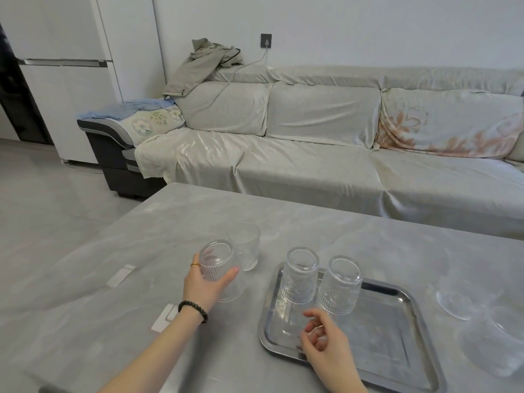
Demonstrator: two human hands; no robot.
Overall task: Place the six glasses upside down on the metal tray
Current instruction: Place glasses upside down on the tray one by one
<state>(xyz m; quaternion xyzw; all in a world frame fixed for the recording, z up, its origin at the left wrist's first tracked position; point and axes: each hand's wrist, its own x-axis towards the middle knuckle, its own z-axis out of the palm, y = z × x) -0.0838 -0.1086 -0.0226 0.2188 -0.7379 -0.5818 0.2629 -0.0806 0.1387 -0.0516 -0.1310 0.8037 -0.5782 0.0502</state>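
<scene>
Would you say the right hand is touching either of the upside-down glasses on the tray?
Apart. The head view shows the right hand below both inverted glasses, with bare metal tray visible between.

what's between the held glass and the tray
Only bare table, seen in the head view; the left hand keeps the glass left of the tray.

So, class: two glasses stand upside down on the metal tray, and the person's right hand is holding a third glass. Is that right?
Not quite. The head view shows the left hand holding the third glass, off the tray over the table. The right hand is empty, above the metal tray. Two glasses do stand upside down on the tray.
</scene>
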